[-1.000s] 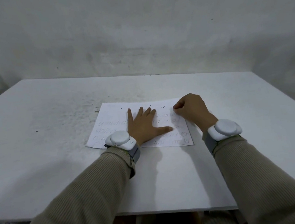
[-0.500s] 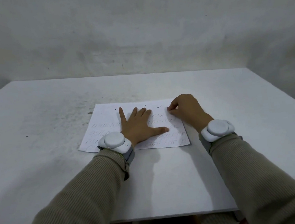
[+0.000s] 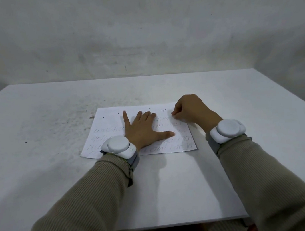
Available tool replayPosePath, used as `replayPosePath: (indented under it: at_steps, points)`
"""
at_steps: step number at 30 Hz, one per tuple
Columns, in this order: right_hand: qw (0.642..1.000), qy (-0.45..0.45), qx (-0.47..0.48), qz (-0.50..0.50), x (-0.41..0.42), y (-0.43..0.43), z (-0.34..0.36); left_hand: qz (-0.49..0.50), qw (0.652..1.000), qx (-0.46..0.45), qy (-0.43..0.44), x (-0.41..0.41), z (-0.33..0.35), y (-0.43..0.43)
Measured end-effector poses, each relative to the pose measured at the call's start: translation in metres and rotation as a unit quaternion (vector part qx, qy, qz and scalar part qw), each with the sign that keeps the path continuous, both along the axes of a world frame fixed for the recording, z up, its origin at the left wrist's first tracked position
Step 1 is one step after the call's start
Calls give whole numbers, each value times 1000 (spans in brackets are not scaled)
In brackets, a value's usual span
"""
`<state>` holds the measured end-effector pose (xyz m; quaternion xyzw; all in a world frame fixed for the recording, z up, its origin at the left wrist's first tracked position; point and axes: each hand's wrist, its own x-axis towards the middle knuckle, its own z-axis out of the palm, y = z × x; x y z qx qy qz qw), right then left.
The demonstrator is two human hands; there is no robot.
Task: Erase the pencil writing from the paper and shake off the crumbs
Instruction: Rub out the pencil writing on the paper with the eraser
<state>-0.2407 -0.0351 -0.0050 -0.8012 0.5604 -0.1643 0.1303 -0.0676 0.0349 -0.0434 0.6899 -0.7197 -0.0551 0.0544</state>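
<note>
A white sheet of paper point(image 3: 109, 124) with several lines of pencil handwriting lies flat on the white table point(image 3: 39, 166). My left hand point(image 3: 143, 129) lies flat on the middle of the sheet with fingers spread, pressing it down. My right hand point(image 3: 191, 111) has its fingers curled at the sheet's upper right part, fingertips pinched together on the paper. An eraser is hidden inside that grip; I cannot see it. A few dark crumbs point(image 3: 118, 113) dot the top strip of the sheet, where no writing shows.
Dark specks and smudges point(image 3: 68, 121) cover the table left of the paper. A grey wall point(image 3: 138, 31) stands right behind the table's far edge. The near table edge point(image 3: 179, 224) runs just under my forearms.
My right hand has shifted slightly leftward along the top lines of writing. My left hand stays flat on the sheet. The view has drifted a little.
</note>
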Motion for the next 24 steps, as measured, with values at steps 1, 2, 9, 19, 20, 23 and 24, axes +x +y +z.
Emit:
replayPosePath:
  at_steps: [1,2,9,19,20,23,24]
  points:
    - [1000,7,19,9,0,1,2,0,1000,-2,-2,0,0,0]
    - [999,16,35,15,1,1,3,0,1000,-3,0,0,-1,-1]
    - [1000,-8,-21,-18,4,-6,-4,-2,1000,-6,6,3,-4,-3]
    - [998,25,59,2,-11,-8,11,1,1000,-11,17,2,-4,-3]
    - [999,15,40,-8,-12,-9,9,0,1000,-11,19,1,-3,-3]
    - [999,4,28,-17,-11,-8,8,2,1000,-9,22,1,-3,-1]
    - [999,10,41,-10,-10,-6,9,1,1000,-8,20,1,-2,-1]
